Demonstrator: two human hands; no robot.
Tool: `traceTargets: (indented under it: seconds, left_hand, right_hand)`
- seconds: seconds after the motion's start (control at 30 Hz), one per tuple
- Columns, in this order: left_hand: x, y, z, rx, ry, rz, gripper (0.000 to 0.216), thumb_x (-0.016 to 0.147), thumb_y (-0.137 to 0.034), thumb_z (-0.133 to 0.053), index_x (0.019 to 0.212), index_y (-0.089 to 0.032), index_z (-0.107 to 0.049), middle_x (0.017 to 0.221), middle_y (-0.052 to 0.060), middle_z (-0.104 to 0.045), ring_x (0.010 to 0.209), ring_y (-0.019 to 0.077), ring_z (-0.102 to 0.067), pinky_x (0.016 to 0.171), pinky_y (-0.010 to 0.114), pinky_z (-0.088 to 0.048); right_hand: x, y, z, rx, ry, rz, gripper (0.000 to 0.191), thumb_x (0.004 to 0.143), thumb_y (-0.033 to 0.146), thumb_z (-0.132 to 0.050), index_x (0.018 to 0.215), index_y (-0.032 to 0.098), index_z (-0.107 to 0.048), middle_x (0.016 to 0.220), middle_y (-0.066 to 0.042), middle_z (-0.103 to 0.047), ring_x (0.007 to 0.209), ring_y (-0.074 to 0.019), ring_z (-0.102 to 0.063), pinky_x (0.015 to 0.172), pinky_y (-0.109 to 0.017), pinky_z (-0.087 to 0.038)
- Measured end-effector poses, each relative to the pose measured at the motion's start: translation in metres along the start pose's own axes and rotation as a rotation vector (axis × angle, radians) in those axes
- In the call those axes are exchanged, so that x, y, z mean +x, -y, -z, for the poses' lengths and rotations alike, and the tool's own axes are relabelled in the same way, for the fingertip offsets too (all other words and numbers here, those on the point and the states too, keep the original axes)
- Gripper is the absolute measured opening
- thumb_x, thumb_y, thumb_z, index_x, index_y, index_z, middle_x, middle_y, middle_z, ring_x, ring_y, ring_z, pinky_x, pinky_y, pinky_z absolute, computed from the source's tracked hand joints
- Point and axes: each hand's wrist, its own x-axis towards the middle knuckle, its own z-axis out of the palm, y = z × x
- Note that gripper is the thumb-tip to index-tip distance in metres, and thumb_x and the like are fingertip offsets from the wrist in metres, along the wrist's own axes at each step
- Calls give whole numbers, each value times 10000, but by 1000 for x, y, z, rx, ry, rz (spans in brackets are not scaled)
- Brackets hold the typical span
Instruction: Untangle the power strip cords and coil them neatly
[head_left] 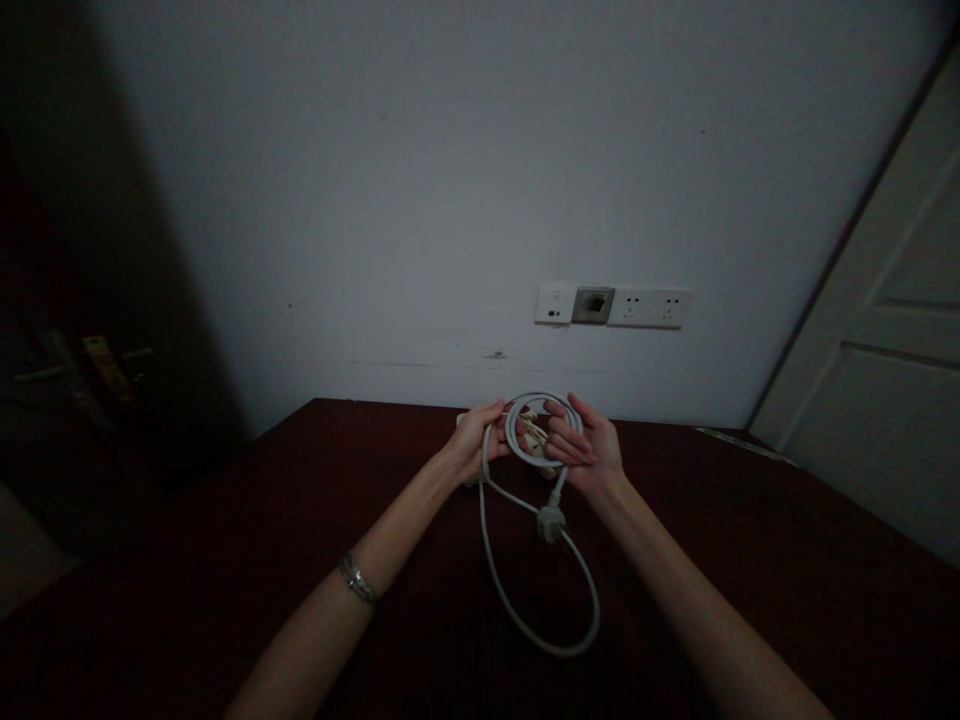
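Note:
A white power cable (534,459) is coiled into a small ring, held up between both hands above the dark red table. My left hand (478,438) is closed on the ring's left side, its thumb on top. At the ring's right side, my right hand (589,440) has its fingers curled through and around the coil. Below the ring hangs the cable's plug (550,522), and a longer loose loop droops under it. Behind the hands lies a whitish object (537,440) with a thin cord, partly hidden, so I cannot tell its kind.
The dark red table (360,470) reaches back to a pale wall (420,220). Wall sockets (649,308) and a dark-framed outlet (593,304) sit above its back edge. A white panelled door (892,330) stands at the right, and a brass door handle (109,368) shows at the dim left.

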Motion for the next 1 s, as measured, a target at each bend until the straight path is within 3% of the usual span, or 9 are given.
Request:
traceTargets:
  seconds: [0.17,0.3,0.5,0.7,0.83,1.0]
  left_hand:
    - [-3,15,-8,-310,123,38,380,909,-324,-328,738,-92,-576,505,-1,-411,463,103,-430,571,252,-436]
    - [-9,15,-9,-428,175,67,393,925,-294,-278,728,-101,-559,475,-37,-314,411,80,-329,562,237,-417]
    - [-8,14,-10,-416,133,63,403,930,-304,-270,723,-100,-549,426,-59,-282,355,55,-271,498,198,-367]
    - [-1,17,-11,-286,-40,20,571,877,-576,-272,488,-167,-359,322,-85,-181,272,37,-138,363,178,-250]
    - [2,17,-10,-259,-107,12,553,874,-552,-316,464,-180,-310,314,-82,-193,257,41,-164,344,181,-229]
    - [4,19,-7,-270,-68,-26,506,882,-483,-342,482,-173,-349,330,-70,-239,272,49,-216,341,183,-228]
  right_hand:
    - [0,-2,-2,15,-37,42,390,947,313,-239,724,128,-500,344,101,-267,269,-24,-60,299,-130,-137]
    - [0,-4,-5,14,-29,27,386,945,316,-245,725,130,-501,355,101,-274,268,-22,-58,292,-124,-134]
    - [2,-7,-5,8,-52,19,374,940,328,-277,726,130,-510,364,104,-272,273,-23,-60,288,-114,-161]
    - [7,-17,-4,-18,-89,-35,405,934,361,-287,697,139,-529,346,92,-285,267,-34,-91,287,-129,-180]
    - [10,-21,-11,-55,-157,-28,529,909,524,-266,659,145,-536,334,70,-306,286,-52,-217,339,-150,-282]
    - [11,-21,-16,-138,-188,-4,569,860,621,-274,717,145,-551,376,31,-407,343,-92,-384,415,-203,-386]
